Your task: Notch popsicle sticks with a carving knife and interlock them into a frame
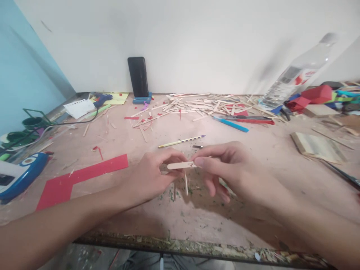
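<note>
Both hands meet above the middle of the worktable (197,221). My left hand (153,176) and my right hand (225,167) each pinch one end of a pale wooden craft stick (180,165), held level between them. A thin wooden sliver (186,183) hangs down below the stick. Just beyond the hands lies a yellow striped pencil (181,141) with a purple tip.
A heap of wooden sticks (202,105) and red scraps covers the back. A red L-shaped paper (81,176) lies left, a blue pen (230,124) and red-handled cutter (253,120) behind. A phone (138,77) leans on the wall, a glue gun (99,99) back left, a plastic bottle (295,75) right.
</note>
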`<state>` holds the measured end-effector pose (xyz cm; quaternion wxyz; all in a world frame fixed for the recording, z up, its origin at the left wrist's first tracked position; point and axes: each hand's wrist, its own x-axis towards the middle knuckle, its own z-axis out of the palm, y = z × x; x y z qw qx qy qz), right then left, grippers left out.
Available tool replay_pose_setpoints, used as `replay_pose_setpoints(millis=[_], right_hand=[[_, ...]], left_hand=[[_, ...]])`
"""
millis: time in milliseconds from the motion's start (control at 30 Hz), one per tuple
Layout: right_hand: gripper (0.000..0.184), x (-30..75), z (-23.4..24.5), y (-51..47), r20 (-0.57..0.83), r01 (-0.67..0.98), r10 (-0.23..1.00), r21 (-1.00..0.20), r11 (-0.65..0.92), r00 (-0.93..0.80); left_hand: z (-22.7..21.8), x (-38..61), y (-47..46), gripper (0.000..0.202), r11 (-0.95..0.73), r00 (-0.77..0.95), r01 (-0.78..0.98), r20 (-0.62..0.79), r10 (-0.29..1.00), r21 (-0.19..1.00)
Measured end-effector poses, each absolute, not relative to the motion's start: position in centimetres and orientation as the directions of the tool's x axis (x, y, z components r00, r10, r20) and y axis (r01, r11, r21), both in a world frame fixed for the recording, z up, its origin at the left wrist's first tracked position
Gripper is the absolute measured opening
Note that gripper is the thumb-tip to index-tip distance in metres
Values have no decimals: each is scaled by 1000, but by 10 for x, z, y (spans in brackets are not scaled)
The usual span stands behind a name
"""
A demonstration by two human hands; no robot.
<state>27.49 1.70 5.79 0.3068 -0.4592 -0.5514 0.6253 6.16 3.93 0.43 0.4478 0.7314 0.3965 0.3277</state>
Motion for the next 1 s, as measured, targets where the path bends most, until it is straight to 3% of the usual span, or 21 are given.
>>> replay_pose_setpoints(millis=[200, 567, 800, 1000], right_hand=[[22, 280, 52, 24, -204, 80, 879, -979, -188, -432], [33, 286, 41, 32, -103, 9, 928, -994, -107, -358], [30, 292, 41, 35, -163, 5, 873, -983, -182, -460], [30, 293, 41, 34, -128, 17, 877, -991, -136, -463]], left_hand=[[4, 63, 38, 11, -272, 463, 294, 113, 879, 916], [2, 60, 45, 3, -251, 381, 178, 168, 909, 952], [1, 54, 46, 9, -337, 396, 179, 246, 885, 925], [4, 51, 49, 13, -391, 388, 135, 314, 866, 911]])
